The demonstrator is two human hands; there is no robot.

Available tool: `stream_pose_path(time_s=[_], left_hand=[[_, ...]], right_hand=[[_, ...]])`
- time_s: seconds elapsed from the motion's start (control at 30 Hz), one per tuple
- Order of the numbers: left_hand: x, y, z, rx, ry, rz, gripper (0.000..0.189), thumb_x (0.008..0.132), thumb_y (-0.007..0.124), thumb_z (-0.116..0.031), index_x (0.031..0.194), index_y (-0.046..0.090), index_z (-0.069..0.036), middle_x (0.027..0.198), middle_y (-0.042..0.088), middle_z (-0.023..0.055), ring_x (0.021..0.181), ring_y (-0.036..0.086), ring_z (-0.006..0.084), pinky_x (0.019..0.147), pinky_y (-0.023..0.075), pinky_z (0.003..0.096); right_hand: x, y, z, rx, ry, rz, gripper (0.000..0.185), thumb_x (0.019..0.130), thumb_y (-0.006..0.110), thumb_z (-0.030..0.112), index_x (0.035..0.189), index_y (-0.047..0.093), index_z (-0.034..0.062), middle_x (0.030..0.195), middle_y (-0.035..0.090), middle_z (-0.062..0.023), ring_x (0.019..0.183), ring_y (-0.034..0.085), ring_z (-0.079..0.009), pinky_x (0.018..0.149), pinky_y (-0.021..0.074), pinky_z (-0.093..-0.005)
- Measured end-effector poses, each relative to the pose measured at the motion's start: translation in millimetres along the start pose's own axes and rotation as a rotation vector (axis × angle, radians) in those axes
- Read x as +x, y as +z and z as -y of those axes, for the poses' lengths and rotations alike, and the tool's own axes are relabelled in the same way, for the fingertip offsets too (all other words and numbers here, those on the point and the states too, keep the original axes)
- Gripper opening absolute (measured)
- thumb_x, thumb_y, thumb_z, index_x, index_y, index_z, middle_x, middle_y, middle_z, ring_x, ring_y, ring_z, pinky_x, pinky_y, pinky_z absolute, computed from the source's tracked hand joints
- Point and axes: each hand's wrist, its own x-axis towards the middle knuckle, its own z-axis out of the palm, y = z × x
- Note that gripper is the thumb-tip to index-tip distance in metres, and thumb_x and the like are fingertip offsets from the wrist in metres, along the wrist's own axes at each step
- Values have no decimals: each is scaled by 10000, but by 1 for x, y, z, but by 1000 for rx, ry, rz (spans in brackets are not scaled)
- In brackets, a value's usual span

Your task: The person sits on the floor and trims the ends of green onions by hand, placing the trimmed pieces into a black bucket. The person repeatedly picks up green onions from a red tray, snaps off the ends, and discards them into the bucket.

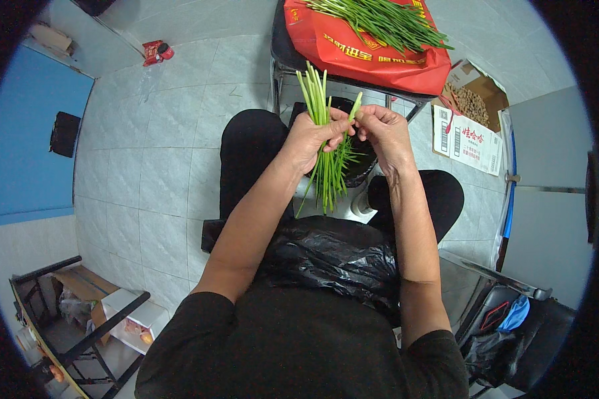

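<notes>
My left hand (307, 139) grips a bunch of long green garlic chives (328, 174), pale stem ends up and green leaves hanging towards my lap. Beside it my right hand (387, 132) pinches a pale stem (356, 105) between thumb and fingertips. That stem also touches the fingers of my left hand. Both hands are above a bin lined with a black bag (364, 172), between my knees; its contents are mostly hidden. A larger pile of chives (394, 22) rests on a red printed bag (359, 72) in front of me.
The red bag covers a black-framed chair (278, 65). To the right, an opened carton (494, 92) holds nuts or similar brown pieces. Black plastic (329, 249) covers my lap. A metal-framed rack (105, 324) stands at lower left, and red packages (152, 54) lie by the wall.
</notes>
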Motion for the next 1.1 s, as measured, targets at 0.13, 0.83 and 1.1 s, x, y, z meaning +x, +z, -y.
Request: stream_pose_path(time_s=[0.13,0.83,1.1], left_hand=[[0,-2,2,67,-6,2,145,777,640,-80,852,568,20,721,597,84,501,450,48,421,326,163],[2,-1,2,138,38,-42,106,777,620,-82,830,568,-6,700,598,63,484,450,51,409,315,174],[-1,-3,0,67,-56,60,164,816,576,-144,863,578,13,718,592,65,486,428,38,410,295,163]], right_hand=[[0,-1,3,2,-10,-17,106,791,605,83,817,613,-19,686,580,-27,548,479,-77,526,391,-200],[-2,2,2,-158,-42,3,79,775,603,66,768,606,-14,642,574,-26,546,481,-68,514,391,-195],[3,-4,-3,-228,-97,-34,72,790,598,88,782,599,17,668,565,0,550,471,-63,525,390,-197]])
